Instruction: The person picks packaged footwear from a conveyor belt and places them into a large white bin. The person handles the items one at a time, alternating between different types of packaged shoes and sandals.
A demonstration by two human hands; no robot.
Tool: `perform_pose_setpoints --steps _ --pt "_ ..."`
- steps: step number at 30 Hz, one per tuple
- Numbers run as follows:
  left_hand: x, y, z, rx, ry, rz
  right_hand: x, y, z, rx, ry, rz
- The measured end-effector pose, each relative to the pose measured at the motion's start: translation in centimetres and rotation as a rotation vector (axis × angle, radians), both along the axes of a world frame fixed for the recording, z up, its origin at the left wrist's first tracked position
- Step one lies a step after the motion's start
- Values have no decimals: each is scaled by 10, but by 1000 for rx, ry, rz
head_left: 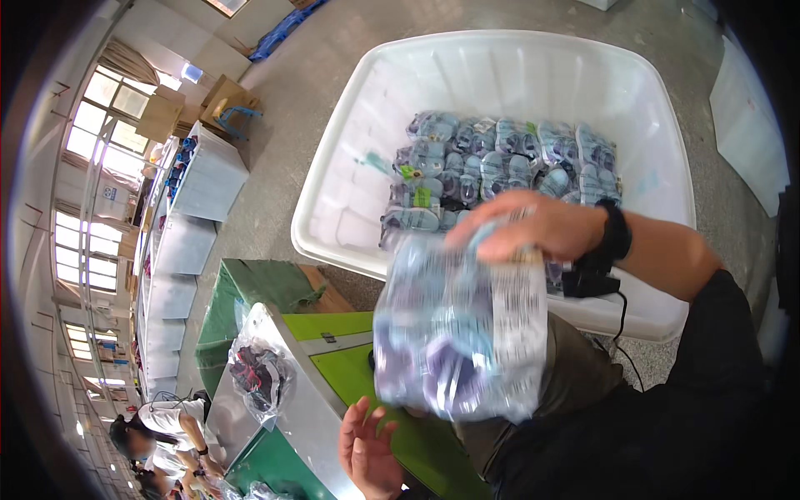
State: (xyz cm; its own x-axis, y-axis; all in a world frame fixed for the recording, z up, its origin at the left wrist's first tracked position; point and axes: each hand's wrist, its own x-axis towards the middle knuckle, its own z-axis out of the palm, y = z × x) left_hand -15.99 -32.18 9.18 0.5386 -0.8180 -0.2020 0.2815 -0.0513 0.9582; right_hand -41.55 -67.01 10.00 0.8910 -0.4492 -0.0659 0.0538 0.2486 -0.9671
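Note:
My right hand [533,225] grips the top of a clear plastic bag of shoes [454,333], light blue and purple, with a white printed label on its right side. The bag is blurred by motion and hangs in front of a large white tub [333,200]. Inside the tub lie several rows of similar bagged shoes [483,162]. My left hand [371,450] is below and left of the held bag, near the worktable's edge, palm up with its fingers apart and nothing in it.
Left of me is a metal-topped worktable [312,408] with a bag of dark shoes [260,375] on it and a green belt [279,462]. A green cloth-covered box [258,292] stands beyond. White bins [204,179] line the left side, and another person [179,425] works at lower left.

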Motion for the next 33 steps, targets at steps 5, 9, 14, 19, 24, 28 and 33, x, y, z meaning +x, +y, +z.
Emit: perform_pose_setpoints --steps 5,9,14,19,24,28,33 --pt "27 54 -18 -78 53 196 -21 -40 -27 302 -92 -415" --pt "36 90 -7 39 32 405 -14 -66 -68 397 -136 -551" --pt "46 123 1 146 -62 548 28 -52 -159 204 130 -610" --pt "49 163 -6 182 -44 573 26 -39 -239 -30 783 -193" --pt "61 193 -23 412 -183 801 -5 -38 -229 46 572 -241" --pt "88 232 -35 333 -325 794 -4 -40 -179 57 506 -250" --pt "147 294 -57 666 -862 890 -11 -35 -139 -19 507 -411"
